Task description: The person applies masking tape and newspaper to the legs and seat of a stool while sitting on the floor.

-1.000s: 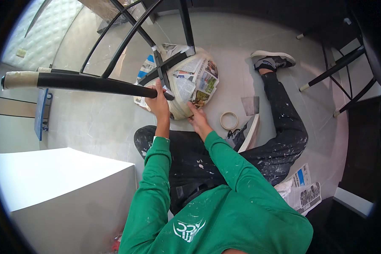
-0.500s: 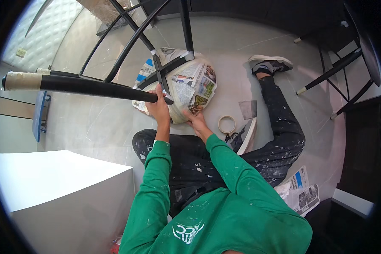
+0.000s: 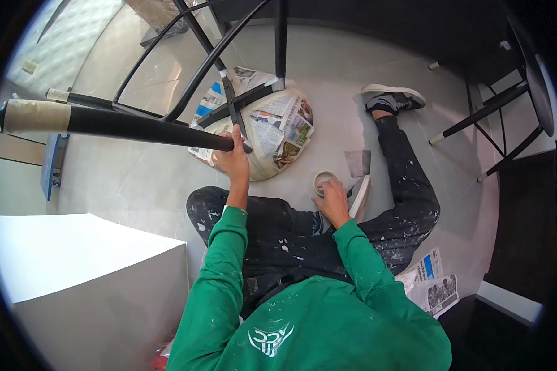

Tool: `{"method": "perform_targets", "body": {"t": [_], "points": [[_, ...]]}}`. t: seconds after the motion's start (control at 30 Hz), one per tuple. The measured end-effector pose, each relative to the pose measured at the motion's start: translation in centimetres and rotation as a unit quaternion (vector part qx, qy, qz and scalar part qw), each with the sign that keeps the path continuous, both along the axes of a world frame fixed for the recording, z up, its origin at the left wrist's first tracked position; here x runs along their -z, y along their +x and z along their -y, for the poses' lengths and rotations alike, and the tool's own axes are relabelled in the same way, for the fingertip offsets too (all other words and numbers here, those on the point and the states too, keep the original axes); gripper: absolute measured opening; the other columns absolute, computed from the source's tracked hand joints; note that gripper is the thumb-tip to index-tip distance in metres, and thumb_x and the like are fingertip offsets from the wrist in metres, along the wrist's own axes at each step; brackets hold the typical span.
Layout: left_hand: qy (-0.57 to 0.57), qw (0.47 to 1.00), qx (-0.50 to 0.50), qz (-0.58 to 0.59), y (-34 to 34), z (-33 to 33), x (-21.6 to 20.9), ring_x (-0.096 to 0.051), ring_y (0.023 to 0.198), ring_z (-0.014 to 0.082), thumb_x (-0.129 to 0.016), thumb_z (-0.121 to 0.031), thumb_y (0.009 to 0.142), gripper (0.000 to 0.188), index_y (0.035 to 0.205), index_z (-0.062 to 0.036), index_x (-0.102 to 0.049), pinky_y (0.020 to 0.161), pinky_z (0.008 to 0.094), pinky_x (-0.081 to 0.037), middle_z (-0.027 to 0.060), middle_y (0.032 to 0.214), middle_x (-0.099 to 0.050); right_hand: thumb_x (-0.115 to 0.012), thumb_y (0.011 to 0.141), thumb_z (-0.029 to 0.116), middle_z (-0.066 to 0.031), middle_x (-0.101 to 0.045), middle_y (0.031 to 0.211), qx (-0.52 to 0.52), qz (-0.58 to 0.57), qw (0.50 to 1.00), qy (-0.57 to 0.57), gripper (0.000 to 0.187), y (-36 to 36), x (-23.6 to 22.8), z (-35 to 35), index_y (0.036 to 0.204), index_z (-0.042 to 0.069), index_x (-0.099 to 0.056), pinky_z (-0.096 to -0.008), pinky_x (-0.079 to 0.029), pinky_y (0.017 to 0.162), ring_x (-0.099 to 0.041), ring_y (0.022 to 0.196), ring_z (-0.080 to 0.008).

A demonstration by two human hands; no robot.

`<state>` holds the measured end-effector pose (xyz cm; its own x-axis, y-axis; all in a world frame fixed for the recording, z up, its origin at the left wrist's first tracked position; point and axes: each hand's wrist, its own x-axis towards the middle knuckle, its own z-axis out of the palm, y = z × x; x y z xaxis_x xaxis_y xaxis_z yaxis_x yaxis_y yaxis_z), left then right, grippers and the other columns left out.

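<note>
All across my view, I can see a pale grey floor point(image 3: 124, 185). At six o'clock sits a person point(image 3: 328, 315) in a green top and dark pants with white spots. One leg goes out toward two o'clock. Over at eight o'clock is a big white block point(image 3: 93, 250) with a very bright top. Between nine and twelve o'clock is a black stool point(image 3: 148, 128), turned upside down. Two of its legs poke out toward ten o'clock, with tan wrapping on their tips. Its round seat point(image 3: 284, 123) rests on the floor at eleven o'clock, covered in newspaper and pale tape, with a black cross on top. Another stool point(image 3: 492, 111) stands between two and three o'clock. At four o'clock, some loose newspaper point(image 3: 436, 284) lies beside the person.

Now the hands. At ten o'clock, I see the left hand point(image 3: 234, 162) gripping a stool leg near the seat, thumb pointing up toward twelve. Past the middle, between three and four o'clock, the right hand point(image 3: 333, 201) has bent fingers at the edge of a tape roll point(image 3: 315, 184). I cannot tell if they have closed on it. The tape roll sits at three o'clock, and a small grey sheet point(image 3: 357, 163) lies just beyond it, toward two.
</note>
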<state>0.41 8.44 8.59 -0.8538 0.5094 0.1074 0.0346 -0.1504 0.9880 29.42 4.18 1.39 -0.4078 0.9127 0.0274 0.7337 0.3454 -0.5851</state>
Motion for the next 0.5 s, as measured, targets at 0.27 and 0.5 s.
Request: {"method": "perform_targets", "body": {"t": [0.27, 0.5], "points": [[-0.031, 0.998, 0.030, -0.034, 0.3, 0.6, 0.0, -0.058, 0.071, 0.0092, -0.074, -0.022, 0.096, 0.027, 0.086, -0.0056, -0.054, 0.068, 0.0243, -0.047, 0.0003, 0.075, -0.058, -0.071, 0.076, 0.013, -0.0100, -0.065, 0.098, -0.020, 0.128, 0.991, 0.045, 0.024, -0.7, 1.1, 0.0, 0.100, 0.009, -0.069, -0.0454, -0.040, 0.089, -0.059, 0.102, -0.0300], [-0.020, 0.996, 0.058, -0.061, 0.0, 1.0, 0.7, -0.058, 0.074, 0.0086, -0.074, -0.020, 0.096, 0.025, 0.086, -0.0044, -0.057, 0.070, 0.0236, -0.047, 0.0011, 0.077, -0.060, -0.071, 0.082, 0.015, -0.0122, -0.067, 0.096, 0.071, 0.003, 0.995, 0.063, 0.020, -1.6, -1.1, -0.2, 0.100, 0.007, -0.065, -0.0466, -0.040, 0.084, -0.060, 0.096, -0.0319]]}}
